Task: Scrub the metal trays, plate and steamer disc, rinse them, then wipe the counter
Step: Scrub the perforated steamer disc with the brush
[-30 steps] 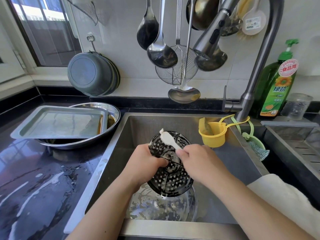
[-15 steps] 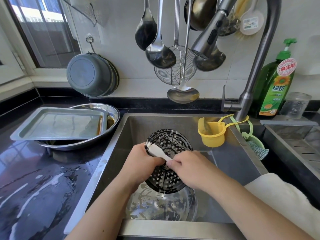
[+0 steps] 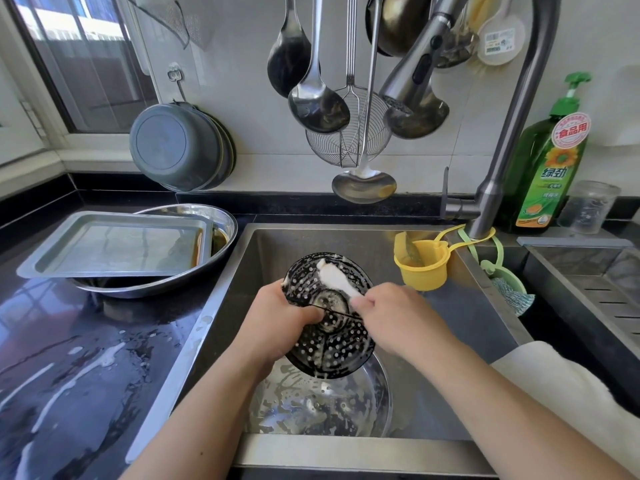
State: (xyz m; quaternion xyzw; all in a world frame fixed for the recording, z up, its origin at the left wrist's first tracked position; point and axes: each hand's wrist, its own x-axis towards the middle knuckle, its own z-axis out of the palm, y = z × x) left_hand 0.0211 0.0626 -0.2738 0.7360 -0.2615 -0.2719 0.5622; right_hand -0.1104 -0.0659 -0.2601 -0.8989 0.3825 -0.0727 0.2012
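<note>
Black perforated steamer disc (image 3: 332,344), white brush (image 3: 337,277), yellow cup (image 3: 424,268).

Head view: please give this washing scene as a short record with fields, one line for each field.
left hand: left hand grips the black perforated steamer disc at its left edge
right hand: right hand holds a white brush against the disc
under disc: soapy round metal plate in the steel sink
waiting: rectangular metal tray lying in a round metal basin on the black counter
counter: wet, streaked with foam
</note>
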